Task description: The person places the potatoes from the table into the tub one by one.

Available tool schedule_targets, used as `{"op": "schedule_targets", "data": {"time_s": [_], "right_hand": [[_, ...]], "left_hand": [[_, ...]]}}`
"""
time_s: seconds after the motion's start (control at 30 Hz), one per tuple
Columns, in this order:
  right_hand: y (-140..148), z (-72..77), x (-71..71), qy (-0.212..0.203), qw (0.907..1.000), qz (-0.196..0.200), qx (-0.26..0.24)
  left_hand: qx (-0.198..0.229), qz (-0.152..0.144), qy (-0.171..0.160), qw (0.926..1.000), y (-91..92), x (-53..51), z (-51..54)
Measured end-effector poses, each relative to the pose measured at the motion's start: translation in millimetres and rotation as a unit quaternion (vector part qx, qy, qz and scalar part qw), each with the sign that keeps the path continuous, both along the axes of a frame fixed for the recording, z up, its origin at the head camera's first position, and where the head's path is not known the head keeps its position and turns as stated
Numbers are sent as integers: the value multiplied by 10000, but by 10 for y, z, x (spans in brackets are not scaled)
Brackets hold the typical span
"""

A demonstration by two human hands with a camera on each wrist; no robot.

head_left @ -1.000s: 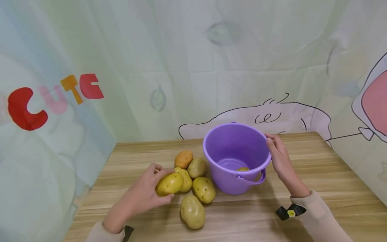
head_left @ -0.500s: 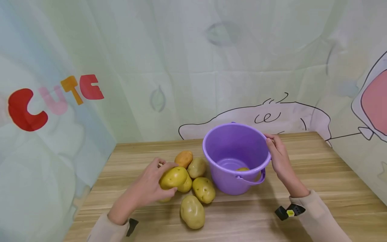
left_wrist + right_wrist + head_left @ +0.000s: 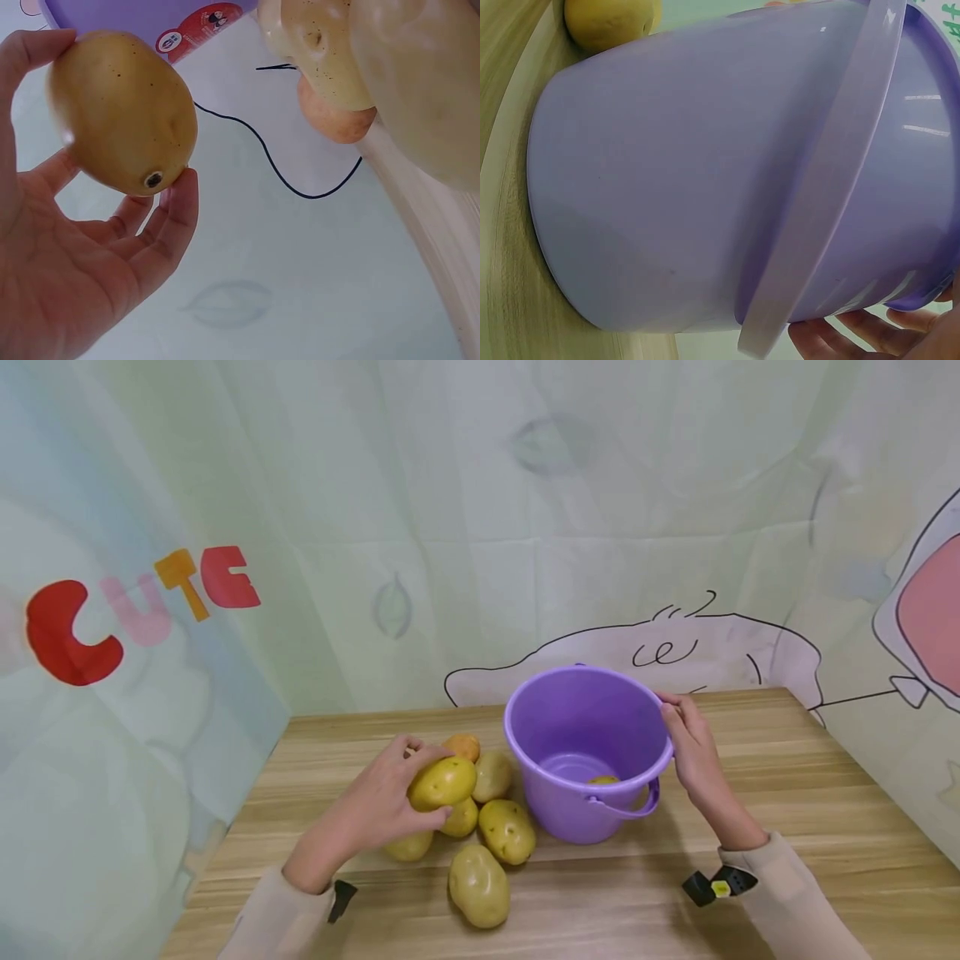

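Note:
My left hand grips a yellow potato between thumb and fingers, raised over the other potatoes on the table. In the left wrist view that potato shows a dark spot at its lower end. On the right, my right hand holds the rim of a purple bucket, its thumb over the edge. The right wrist view shows the bucket's side and its handle hanging down, with the fingers at the rim. Inside the bucket lies one potato, mostly hidden by the near wall.
Several potatoes lie left of the bucket, among them a potato in front, one near the bucket and an orange-brown one behind. The wooden table ends at a printed curtain.
My left hand has lifted the yellow potato and carried it right and away from me, uncovering another potato beneath. My right hand and the bucket have stayed in place.

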State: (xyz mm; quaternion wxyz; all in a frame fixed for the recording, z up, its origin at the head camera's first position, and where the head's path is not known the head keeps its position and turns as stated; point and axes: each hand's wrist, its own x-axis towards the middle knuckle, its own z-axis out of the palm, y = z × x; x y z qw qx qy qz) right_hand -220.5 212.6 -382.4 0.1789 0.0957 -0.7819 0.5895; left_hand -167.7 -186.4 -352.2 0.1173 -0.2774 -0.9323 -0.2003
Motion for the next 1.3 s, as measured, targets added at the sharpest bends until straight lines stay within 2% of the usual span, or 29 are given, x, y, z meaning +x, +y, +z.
{"op": "schedule_targets", "data": {"time_s": [0.5, 1.03, 1.3], "right_hand": [[-2, -18, -5, 8, 10000, 4, -12], [10, -32, -9, 24, 10000, -70, -30], [3, -20, -20, 87, 10000, -6, -32]], "left_hand": [[1, 93, -53, 9999, 24, -71, 144], [217, -64, 80, 9997, 160, -231, 393], [238, -255, 158, 9993, 209, -283, 452]]}}
